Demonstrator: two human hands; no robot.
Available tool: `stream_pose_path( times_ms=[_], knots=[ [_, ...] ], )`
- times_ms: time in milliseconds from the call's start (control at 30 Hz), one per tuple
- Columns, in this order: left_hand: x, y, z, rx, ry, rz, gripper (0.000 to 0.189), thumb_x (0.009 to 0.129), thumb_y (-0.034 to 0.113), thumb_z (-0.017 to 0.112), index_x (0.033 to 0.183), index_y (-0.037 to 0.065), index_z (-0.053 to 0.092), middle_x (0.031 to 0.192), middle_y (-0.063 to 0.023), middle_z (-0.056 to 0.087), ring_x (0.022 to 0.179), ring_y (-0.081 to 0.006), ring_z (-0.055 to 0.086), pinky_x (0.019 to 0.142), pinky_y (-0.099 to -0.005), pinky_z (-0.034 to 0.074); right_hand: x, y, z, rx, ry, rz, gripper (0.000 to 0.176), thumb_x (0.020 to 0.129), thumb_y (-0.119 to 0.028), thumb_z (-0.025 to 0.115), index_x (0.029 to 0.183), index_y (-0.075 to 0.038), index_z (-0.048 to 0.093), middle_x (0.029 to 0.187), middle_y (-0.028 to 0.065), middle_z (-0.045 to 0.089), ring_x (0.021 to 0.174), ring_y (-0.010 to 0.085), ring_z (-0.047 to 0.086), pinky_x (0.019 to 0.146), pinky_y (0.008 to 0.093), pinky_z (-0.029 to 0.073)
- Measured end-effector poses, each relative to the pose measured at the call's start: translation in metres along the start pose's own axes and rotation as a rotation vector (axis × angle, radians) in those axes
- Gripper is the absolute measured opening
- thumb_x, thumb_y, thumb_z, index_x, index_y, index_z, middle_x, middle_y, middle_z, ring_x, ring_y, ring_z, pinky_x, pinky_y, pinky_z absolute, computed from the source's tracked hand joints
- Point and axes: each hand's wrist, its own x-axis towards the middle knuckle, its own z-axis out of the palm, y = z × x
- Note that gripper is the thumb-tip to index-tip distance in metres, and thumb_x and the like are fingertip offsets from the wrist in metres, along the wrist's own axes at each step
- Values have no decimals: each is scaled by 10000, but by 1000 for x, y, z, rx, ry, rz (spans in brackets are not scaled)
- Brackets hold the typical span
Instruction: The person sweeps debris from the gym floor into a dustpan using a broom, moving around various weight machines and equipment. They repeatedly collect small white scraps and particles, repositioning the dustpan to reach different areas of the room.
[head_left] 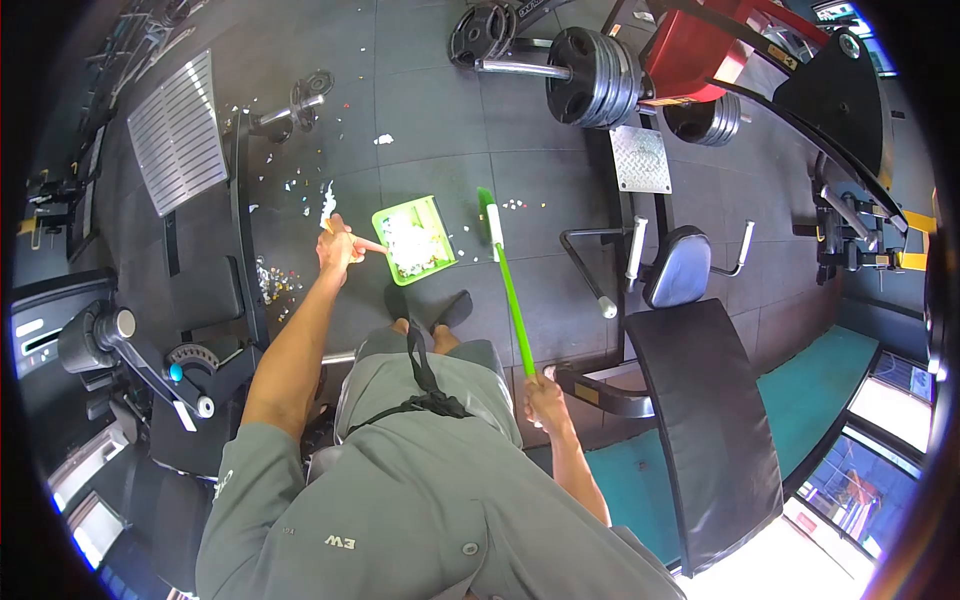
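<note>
"What lies furthest left on the floor?"

"A slotted metal plate, and lower down a heap of small coloured scraps, just beside the long edge of a machine's frame."

"And then?"

"A crumpled white piece, right by the left hand. That hand's fingers look mostly folded together, with one slim, finger-like part stretching to the left edge of the green dustpan. I can't tell whether it grips anything."

"Where's the dustpan?"

"On the floor, in front of the person's shoes, tilted a little to one side. Pale litter fills much of it, reaching toward its lower edge."

"What's right of that?"

"The broom. Its white and green head is apart from the dustpan's right edge, with a few crumbs on its far side. The right hand is clamped around the lower end of the green stick."

"Furthest right?"

"A black padded bench, near that hand."
</note>
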Motion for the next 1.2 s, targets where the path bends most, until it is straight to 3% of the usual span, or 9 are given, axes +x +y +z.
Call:
stream_pose_path(
  times_ms=[100, 233, 333, 467, 567, 667, 800, 933, 1200],
  knots=[
    [15, 6, -15, -43, -22, -21, 458, 947, 459, 387, 913, 24, 526, 673, -89, 561, 473, -183, 585, 411, -329, 498, -4, 5, -16, -70, 59, -1, 145, 923, -187, 500, 943, -57, 561, 529, 1, 473, 404, 97, 480, 353, 265, 405],
    [30, 15, -27, 4, -102, -2, 474, 937, 495, 403, 918, 34, 515, 675, -94, 548, 461, -185, 573, 401, -325, 481, 3, 21, -15, -138, 147, -25, 99, 909, -176, 491, 912, -91, 540, 549, -11, 457, 393, 86, 441, 338, 246, 375],
    [30, 16, -24, -48, -165, 7, 460, 938, 483, 415, 926, 32, 504, 675, -97, 540, 446, -179, 553, 385, -313, 459, 38, 51, -6, 197, 121, 78, 74, 906, -164, 501, 896, -101, 539, 560, -7, 459, 395, 91, 438, 341, 242, 382],
    [29, 18, -18, -31, -171, 23, 452, 939, 466, 427, 932, 19, 496, 676, -97, 535, 441, -170, 537, 371, -298, 432, 49, 72, 10, 433, -1, 59, 63, 901, -175, 540, 928, -118, 544, 598, 0, 484, 422, 91, 467, 349, 220, 395],
    [34, 21, -18, -29, -173, 23, 457, 940, 459, 427, 931, 7, 494, 670, -96, 532, 446, -166, 536, 371, -293, 428, 19, 49, 19, 395, -10, 64, 96, 904, -206, 555, 951, -123, 547, 600, -1, 486, 421, 83, 469, 345, 212, 394],
    [43, 17, -21, -25, -174, 35, 465, 941, 457, 427, 936, -2, 497, 666, -97, 535, 452, -163, 541, 374, -292, 433, -15, 29, 22, 338, 40, 90, 214, 926, -238, 528, 1093, -105, 547, 608, -2, 485, 431, 77, 456, 353, 218, 383],
    [41, 16, -27, -1, -171, 51, 484, 938, 463, 430, 951, -15, 503, 672, -109, 553, 472, -162, 556, 383, -286, 448, -24, 16, 20, 236, 95, 39, 104, 922, -212, 511, 902, -114, 537, 587, -10, 467, 398, 74, 444, 312, 215, 357],
    [36, 19, -30, -29, -200, 52, 506, 935, 472, 438, 955, -29, 503, 673, -120, 566, 485, -164, 562, 388, -281, 457, 11, 16, 48, 197, 69, 9, 127, 911, -157, 480, 801, -97, 497, 560, -16, 423, 392, 88, 416, 321, 246, 350],
    [40, 18, -31, -84, -227, 42, 488, 938, 462, 448, 949, -23, 499, 682, -121, 557, 478, -164, 555, 377, -288, 447, 39, 10, 119, 99, -58, 54, 83, 889, -160, 518, 880, -83, 548, 569, -17, 444, 420, 86, 428, 366, 241, 381]
  ],
)
